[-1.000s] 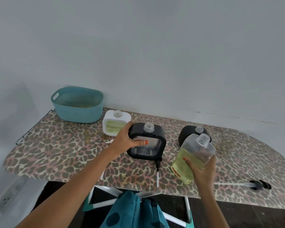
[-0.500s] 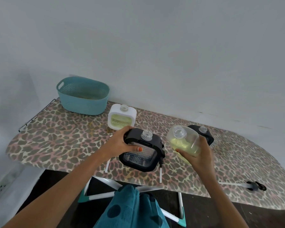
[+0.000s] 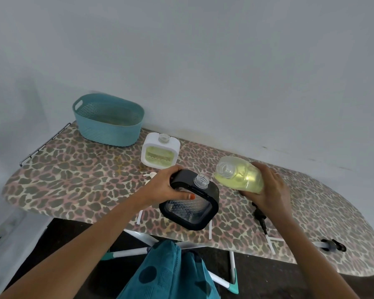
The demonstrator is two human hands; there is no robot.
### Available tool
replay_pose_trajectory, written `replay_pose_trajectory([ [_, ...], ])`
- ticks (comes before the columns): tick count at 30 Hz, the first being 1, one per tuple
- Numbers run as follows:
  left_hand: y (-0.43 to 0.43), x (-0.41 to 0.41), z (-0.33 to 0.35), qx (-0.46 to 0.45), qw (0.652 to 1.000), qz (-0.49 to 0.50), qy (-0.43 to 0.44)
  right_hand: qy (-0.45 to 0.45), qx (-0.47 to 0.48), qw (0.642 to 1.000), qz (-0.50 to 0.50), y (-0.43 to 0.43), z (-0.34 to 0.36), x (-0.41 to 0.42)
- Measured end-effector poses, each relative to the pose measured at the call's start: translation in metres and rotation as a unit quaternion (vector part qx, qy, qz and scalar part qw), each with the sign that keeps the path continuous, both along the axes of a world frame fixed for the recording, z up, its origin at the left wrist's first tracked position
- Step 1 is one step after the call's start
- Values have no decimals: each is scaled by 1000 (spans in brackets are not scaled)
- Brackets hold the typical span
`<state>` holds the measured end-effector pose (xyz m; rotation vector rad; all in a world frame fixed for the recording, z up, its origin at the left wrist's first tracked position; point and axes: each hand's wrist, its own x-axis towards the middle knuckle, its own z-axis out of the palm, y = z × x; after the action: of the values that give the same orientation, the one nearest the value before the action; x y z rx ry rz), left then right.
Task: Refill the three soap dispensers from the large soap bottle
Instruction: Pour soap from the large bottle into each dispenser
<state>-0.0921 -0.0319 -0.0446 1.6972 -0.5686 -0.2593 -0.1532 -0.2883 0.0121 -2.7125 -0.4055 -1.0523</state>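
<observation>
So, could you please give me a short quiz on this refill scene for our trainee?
1. True or false: the left hand grips the black dispenser.
2. The right hand holds: A) the teal basket, B) the large soap bottle, C) a pump.
3. Which dispenser already shows yellow-green soap inside?
Key: 1 true; 2 B; 3 the white dispenser.

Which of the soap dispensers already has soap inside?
The white dispenser near the teal basket: its window shows yellow-green soap. The black dispenser in the left hand looks clear.
</observation>
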Motion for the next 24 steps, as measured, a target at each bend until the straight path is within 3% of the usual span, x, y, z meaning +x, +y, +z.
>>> replay_pose_trajectory([
  [24, -4, -1, 8, 67, 998, -7, -20, -38, -161, 986, 31, -10, 10, 12],
])
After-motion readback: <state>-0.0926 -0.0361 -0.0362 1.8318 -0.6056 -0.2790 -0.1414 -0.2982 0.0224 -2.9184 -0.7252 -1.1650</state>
